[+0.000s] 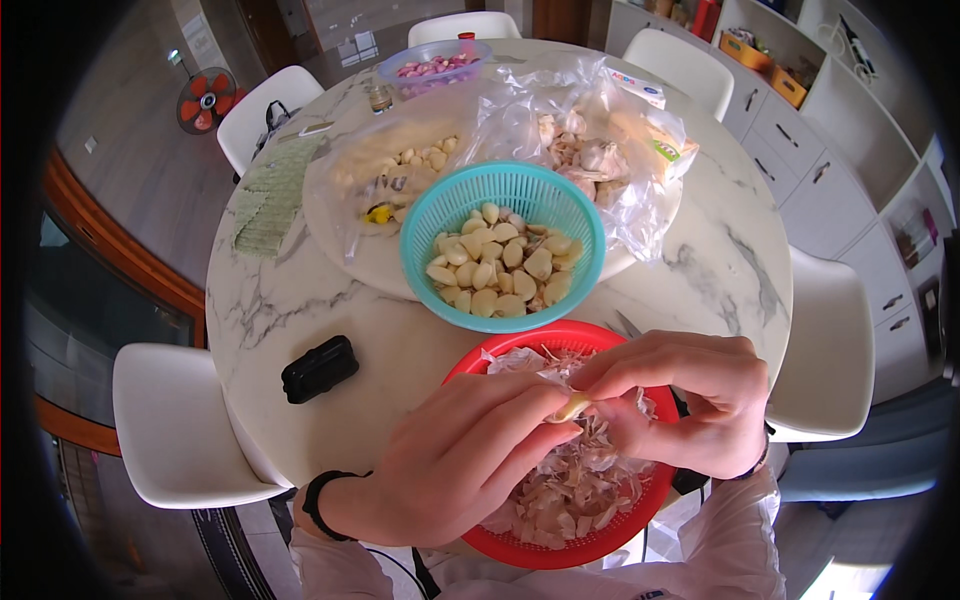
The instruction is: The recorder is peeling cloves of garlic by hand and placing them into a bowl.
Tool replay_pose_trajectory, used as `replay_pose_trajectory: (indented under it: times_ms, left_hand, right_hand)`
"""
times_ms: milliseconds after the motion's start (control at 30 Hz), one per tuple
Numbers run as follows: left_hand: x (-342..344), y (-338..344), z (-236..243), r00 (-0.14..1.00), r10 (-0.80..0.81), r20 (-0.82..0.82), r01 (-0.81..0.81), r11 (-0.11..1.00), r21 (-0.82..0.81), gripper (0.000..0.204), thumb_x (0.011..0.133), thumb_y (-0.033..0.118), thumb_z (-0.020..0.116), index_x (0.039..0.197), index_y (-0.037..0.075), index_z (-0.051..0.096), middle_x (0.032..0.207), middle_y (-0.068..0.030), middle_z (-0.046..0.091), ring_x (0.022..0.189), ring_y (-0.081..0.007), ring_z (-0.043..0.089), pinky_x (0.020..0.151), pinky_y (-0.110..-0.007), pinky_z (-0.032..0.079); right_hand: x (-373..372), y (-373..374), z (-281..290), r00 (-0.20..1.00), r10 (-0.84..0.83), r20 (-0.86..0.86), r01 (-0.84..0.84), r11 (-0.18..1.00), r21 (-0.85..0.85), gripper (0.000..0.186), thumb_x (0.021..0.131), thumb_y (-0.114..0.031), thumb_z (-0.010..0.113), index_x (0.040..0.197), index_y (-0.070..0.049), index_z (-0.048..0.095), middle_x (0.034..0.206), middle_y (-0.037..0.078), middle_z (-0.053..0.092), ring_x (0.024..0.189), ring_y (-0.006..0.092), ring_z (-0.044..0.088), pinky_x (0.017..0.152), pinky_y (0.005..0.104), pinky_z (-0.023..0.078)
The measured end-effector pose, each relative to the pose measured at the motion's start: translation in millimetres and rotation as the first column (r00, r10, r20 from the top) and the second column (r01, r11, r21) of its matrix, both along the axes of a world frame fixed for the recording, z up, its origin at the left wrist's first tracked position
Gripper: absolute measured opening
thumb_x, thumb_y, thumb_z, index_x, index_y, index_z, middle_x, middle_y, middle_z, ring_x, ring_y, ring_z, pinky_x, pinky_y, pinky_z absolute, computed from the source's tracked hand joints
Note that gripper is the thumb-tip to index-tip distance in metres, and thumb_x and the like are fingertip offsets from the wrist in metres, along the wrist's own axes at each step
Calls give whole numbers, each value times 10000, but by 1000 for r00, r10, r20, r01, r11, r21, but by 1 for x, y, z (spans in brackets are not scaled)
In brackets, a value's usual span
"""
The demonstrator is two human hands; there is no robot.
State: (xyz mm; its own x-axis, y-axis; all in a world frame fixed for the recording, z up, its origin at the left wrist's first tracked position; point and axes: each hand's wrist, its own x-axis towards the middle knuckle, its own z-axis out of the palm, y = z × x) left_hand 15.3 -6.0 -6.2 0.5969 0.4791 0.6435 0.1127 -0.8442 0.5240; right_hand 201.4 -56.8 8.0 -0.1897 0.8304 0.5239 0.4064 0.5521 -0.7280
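Observation:
Between my fingertips, above a red basket (652,508), is a pale garlic clove (573,408). My left hand (465,450) pinches it from the left with thumb and fingers. From the right, my right hand (695,395) has its fingers closed at the clove's other end; whether it grips clove or skin is hard to make out. Papery garlic skins (575,490) fill much of the red basket. Just beyond it stands a turquoise basket (420,215) holding many peeled garlic cloves (500,260).
A clear plastic bag of whole garlic bulbs (600,158) lies behind the turquoise basket, beside another bag with loose cloves (430,155). A black case (320,369) rests at left. Farther back are a green cloth (270,195) and a tub of purple-red pieces (437,68). White chairs surround the marble table.

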Motion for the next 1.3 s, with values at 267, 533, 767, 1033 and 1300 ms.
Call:
replay_pose_trajectory:
  times_ms: [267, 533, 767, 1033, 1300]
  left_hand:
    - [-5, 0, 6, 999, 39, 21, -38, 997, -65, 298, 606, -24, 702, 879, -32, 585, 809, -139, 627, 709, -224, 614, 617, -276, 483]
    - [-5, -1, 5, 996, 33, 88, -24, 994, -104, 257, 639, -10, 700, 864, -47, 581, 793, -140, 626, 678, -193, 609, 604, -257, 469]
    - [-4, -1, 4, 999, 30, 36, -28, 998, -60, 283, 628, 29, 727, 867, -32, 589, 793, -127, 629, 665, -195, 610, 600, -253, 465]
    - [-4, -4, 6, 999, 32, 33, -27, 990, -136, 294, 618, 35, 734, 873, -17, 597, 789, -124, 628, 673, -197, 613, 598, -255, 466]
    - [-4, -2, 4, 998, 26, 57, -19, 993, -120, 283, 614, 3, 721, 865, -26, 594, 792, -136, 627, 696, -195, 612, 615, -258, 473]
  right_hand:
    - [2, 0, -1, 994, -100, -37, 101, 995, 17, 175, 656, 60, 640, 822, 15, 606, 771, 79, 625, 643, 132, 600, 510, 214, 481]
    - [-5, -2, 6, 1000, -8, 26, 5, 992, 129, 186, 598, 35, 692, 776, 16, 642, 813, 133, 617, 703, 193, 617, 627, 251, 500]
    - [-7, 3, -1, 999, -9, 52, -2, 977, 213, 214, 593, 19, 708, 800, -7, 660, 890, 133, 597, 706, 188, 615, 616, 253, 498]
    - [-2, 3, -3, 991, 46, 127, -83, 948, 307, 193, 613, 27, 689, 802, 0, 657, 866, 124, 599, 694, 188, 612, 565, 246, 492]
    - [4, -1, 6, 987, -102, 121, 62, 953, 298, 167, 630, 41, 647, 796, 32, 625, 842, 141, 592, 659, 196, 597, 557, 256, 484]
